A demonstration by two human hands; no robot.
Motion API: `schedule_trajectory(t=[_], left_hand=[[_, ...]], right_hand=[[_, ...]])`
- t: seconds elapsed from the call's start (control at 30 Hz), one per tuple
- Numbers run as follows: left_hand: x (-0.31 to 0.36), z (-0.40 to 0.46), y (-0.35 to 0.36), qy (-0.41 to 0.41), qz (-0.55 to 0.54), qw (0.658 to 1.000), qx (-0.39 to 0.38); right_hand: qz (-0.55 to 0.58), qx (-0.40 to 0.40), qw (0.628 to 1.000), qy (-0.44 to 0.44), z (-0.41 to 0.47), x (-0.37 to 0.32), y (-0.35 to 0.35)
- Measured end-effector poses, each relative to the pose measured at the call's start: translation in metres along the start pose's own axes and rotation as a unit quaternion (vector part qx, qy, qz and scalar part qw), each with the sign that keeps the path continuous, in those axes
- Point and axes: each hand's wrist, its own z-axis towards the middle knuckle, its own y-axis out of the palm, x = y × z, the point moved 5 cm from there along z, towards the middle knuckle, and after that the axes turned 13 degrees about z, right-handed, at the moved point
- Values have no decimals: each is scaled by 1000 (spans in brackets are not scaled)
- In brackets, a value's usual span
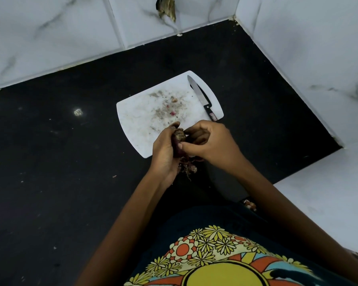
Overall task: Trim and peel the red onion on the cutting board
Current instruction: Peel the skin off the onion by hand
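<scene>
A small red onion (179, 139) with dark dry skin is held in the air over the near edge of the white cutting board (141, 118). My left hand (165, 151) grips it from the left, fingers curled round it. My right hand (209, 143) pinches the onion's skin from the right with thumb and fingers. Pale roots and loose skin (189, 168) hang below the hands. A black-handled knife (201, 98) lies on the board's right side, blade pointing away from me. Small scraps and crumbs dot the board's middle.
The board lies on a black countertop (50, 162) in a corner of white marbled tile walls (308, 48). A white ledge (329, 203) stands at the right. A bit of onion skin (250, 203) lies near my right forearm.
</scene>
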Motion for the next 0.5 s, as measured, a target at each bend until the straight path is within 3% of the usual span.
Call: schedule_trajectory(t=[0.37,0.5], left_hand=[[-7,3,2,-19,8,999,-32],[-7,7,-3,-1,34,999,8]], right_hand=[[48,24,999,-2,6,5,-5],[57,38,998,-4,5,10,-5]])
